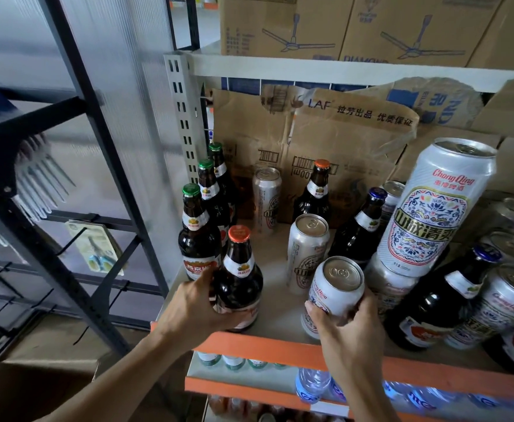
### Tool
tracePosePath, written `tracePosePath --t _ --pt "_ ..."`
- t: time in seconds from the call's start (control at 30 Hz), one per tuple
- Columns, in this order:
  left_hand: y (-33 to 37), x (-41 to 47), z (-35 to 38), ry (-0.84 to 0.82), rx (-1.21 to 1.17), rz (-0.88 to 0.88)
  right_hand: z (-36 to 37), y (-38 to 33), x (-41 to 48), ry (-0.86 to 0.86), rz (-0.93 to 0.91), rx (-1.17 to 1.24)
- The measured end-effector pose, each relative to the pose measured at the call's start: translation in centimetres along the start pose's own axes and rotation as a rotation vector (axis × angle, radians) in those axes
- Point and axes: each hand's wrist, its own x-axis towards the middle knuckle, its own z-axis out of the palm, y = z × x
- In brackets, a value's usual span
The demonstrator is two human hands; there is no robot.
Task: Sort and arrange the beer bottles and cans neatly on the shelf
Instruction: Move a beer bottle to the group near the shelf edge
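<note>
1. State: the left hand [198,303] is wrapped round the lower body of an orange-capped bottle [239,278], near-left on the shelf [268,347]. The right hand [350,327] is curled round a short can [333,295], near-centre at the front lip. Whether either item is lifted clear of the shelf cannot be told.
2. Sorting is judged part done. The green-capped bottles [199,239] are lined up along the left post, but cans and bottles are mixed to the right.
3. Risk: the held bottle is touching or just beside the nearest green-capped one. With a sideways swing, glass could be knocked on glass and the row toppled.
4. Risk: a tall can [432,208] is stacked on a lower can [391,287] just right of the held can. It looks tilted, though lens distortion cannot be ruled out. If the lower can is nudged by the right hand, the tall can could be brought down onto the blue-capped bottle [362,226] beside it.
5. Risk: both items are held at the very front edge. With a slipped grip, either could be sent over the orange lip towards the water bottles [312,382] below.
6. Risk: both hands are occupied, so nothing falling could be caught.
7. Risk: the upright can [306,251] just behind the held can could be tipped if the held can is pushed far without being lifted.
</note>
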Motion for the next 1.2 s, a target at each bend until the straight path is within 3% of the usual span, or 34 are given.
tracePosePath --t 0.33,0.73,0.9,1.03,1.2 --pt "-2.3 0.8 -0.9 -0.052 0.014 -0.031 -0.1 0.3 0.6 0.034 -0.141 -0.165" --pt "-3.1 1.3 -1.6 -0.130 -0.056 0.072 -0.2 1.5 -0.2 0.027 -0.160 -0.140" --pt "-3.4 1.5 -1.6 -0.143 -0.079 0.107 0.6 1.8 -0.9 0.138 -0.211 -0.211" --pt "-3.8 1.5 -1.5 -0.149 -0.089 0.128 1.0 -0.2 -2.0 0.319 -0.265 -0.098" --pt "-3.5 1.4 -1.3 -0.166 -0.135 0.104 2.2 -4.2 -2.7 0.295 -0.317 0.016"
